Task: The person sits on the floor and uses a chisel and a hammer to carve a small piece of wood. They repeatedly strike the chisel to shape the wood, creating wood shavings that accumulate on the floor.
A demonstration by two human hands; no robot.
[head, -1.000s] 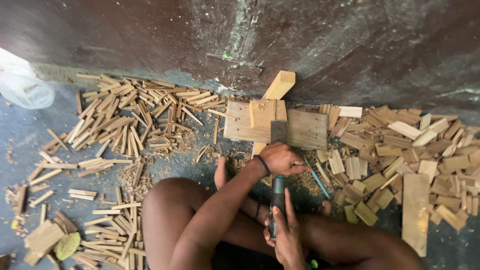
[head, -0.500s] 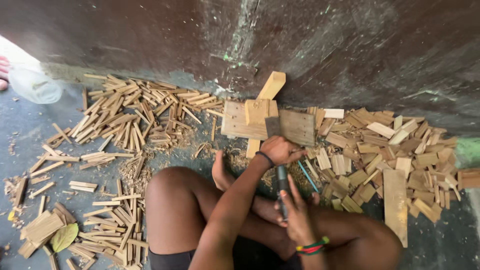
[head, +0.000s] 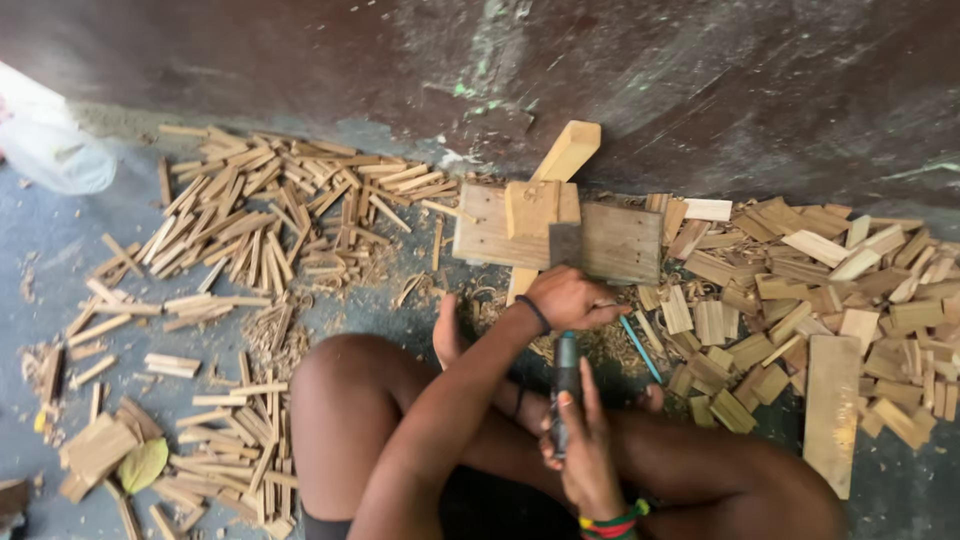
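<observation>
Head view: the person sits on the floor (head: 60,260) with knees bent, facing a dark wall (head: 700,90). The left hand (head: 568,298) is closed over a small wood piece at the near edge of the board (head: 620,245), which lies flat on the floor by the wall. The right hand (head: 585,450) is wrapped around the handle of a cleaver (head: 566,330); its blade stands on the board just beyond the left hand. A thick block (head: 566,152) leans behind the board. Thin sticks (head: 260,205) are heaped to the left, flat wood chips (head: 830,290) to the right. A blue pen (head: 640,350) lies beside the left hand. A plank (head: 832,410) lies to the right.
</observation>
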